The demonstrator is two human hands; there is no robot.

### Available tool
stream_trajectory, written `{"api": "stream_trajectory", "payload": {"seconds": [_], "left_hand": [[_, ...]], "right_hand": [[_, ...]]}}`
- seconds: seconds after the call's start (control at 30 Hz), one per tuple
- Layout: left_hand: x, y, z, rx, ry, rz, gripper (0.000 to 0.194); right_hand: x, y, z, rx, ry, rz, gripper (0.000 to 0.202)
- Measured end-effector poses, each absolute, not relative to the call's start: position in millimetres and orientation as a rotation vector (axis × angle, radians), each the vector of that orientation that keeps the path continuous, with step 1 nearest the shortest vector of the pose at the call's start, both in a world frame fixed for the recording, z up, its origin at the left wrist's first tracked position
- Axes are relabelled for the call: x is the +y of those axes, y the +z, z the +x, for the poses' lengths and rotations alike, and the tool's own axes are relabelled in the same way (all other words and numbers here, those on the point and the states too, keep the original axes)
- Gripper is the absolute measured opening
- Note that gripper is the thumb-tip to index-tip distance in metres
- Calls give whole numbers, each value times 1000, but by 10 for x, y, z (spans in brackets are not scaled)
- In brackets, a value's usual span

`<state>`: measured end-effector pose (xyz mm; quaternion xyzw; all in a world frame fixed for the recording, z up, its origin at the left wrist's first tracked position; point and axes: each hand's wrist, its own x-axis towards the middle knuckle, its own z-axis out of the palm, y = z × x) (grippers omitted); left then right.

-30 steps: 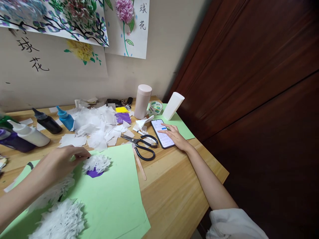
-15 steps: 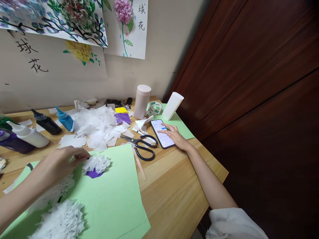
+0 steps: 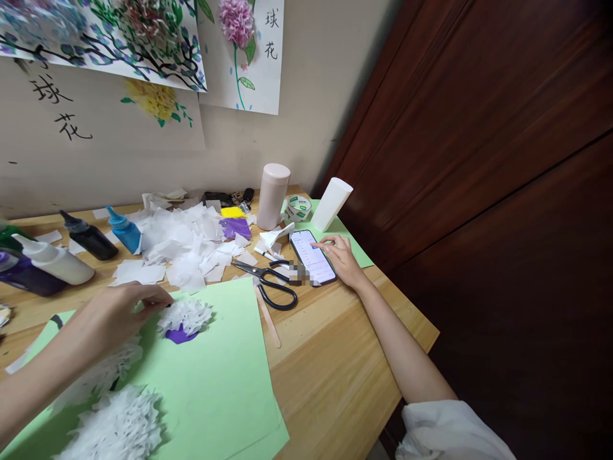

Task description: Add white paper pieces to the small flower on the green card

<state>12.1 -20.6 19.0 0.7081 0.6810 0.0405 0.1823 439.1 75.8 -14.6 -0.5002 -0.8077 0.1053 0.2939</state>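
My right hand (image 3: 343, 260) reaches over a smartphone (image 3: 310, 255) lying face up with its screen lit. One finger is stretched out to the screen, and the hand holds nothing. My left hand (image 3: 125, 308) is closed, its fingertips pinched at the edge of a white paper flower (image 3: 186, 316). What sits between those fingertips is too small to make out. Beneath this flower a purple piece (image 3: 181, 334) shows on the green paper (image 3: 225, 377). A larger white paper flower (image 3: 117, 425) lies nearer me, and another (image 3: 108, 367) is partly hidden by my left forearm.
Black-handled scissors (image 3: 271, 281) and a wooden stick (image 3: 269, 319) lie left of the phone. White paper scraps (image 3: 184, 239) are heaped behind the green paper. Paint bottles (image 3: 89, 236) lie at left. A pale bottle (image 3: 273, 197), tape (image 3: 297, 207) and a white roll (image 3: 332, 203) stand at back.
My right hand has drawn back slightly, with its fingers more bent and one finger on the screen. The content on the phone screen looks different. My left hand has stayed in place.
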Motion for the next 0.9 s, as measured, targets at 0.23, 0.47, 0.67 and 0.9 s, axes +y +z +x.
{"api": "stream_trajectory", "payload": {"seconds": [0.23,0.47,0.67,0.9], "left_hand": [[-205,193,118,1911,113,2001,34],[-201,193,116,1910,57,1995,34],[-199,191,110,1914,64,2005,32],[-188,199,112,1891,80,2000,33]], "right_hand": [[738,-163,4299,-2263,304,-1326,41],[747,-176,4315,-2255,284,-1312,40],[731,-151,4306,-2254,282,-1311,39],[723,-130,4310,-2279,264,-1279,40]]}}
